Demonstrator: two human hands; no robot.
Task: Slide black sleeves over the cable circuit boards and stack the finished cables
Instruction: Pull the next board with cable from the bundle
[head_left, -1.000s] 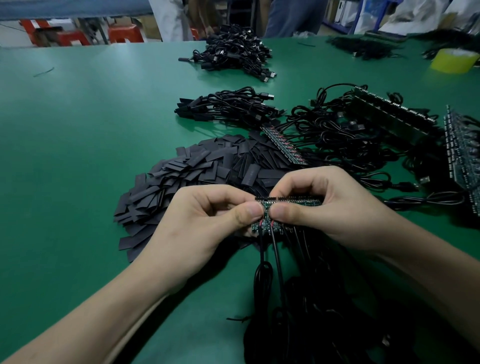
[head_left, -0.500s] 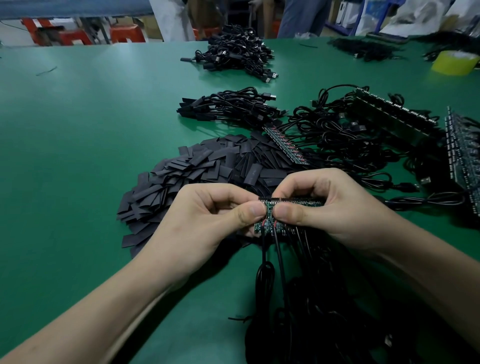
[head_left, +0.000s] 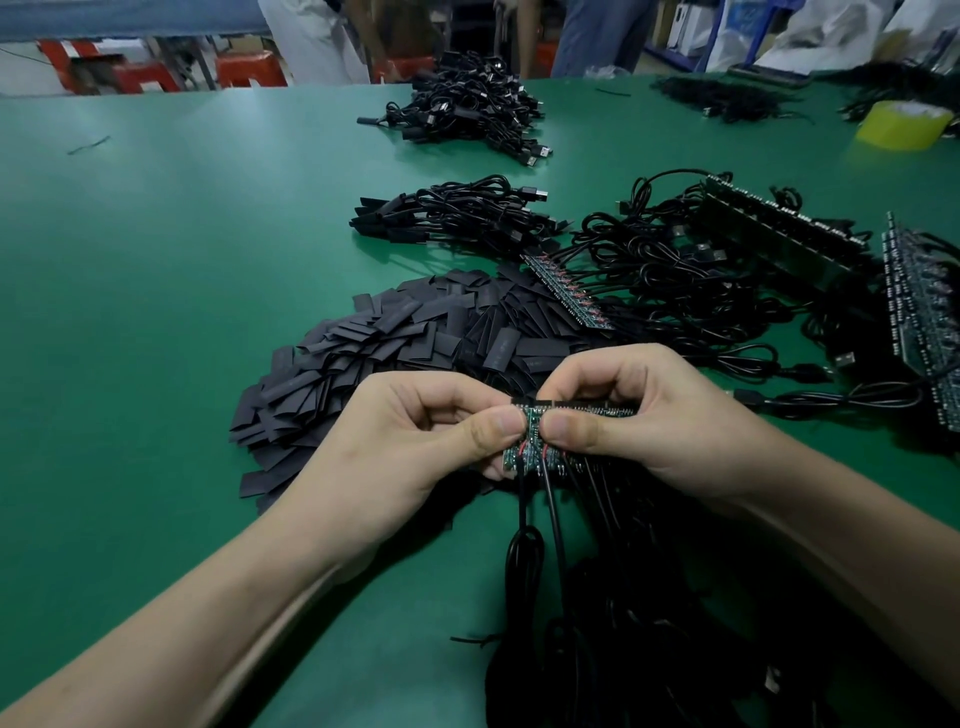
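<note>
Circuit boards (head_left: 535, 441) green, joined in strip, cables hanging; left hand (head_left: 415, 441), right hand (head_left: 644, 421) fingers pinching strip.

- green table (head_left: 156, 312) under my work
- sleeves (head_left: 395, 338) heaped mid-table, close to me
- cable bundle (head_left: 457, 218) just beyond them
- cable heap (head_left: 467, 114) farther off
- board strips (head_left: 779, 234) with tangled leads, right
- yellow tape (head_left: 904, 127), far right

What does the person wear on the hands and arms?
Nothing shows. The left hand and the right hand carry no gloves or rings, and the thumbnails are short and unpainted. Both forearms are bare to the picture's edge: no sleeve, watch or band.
</note>
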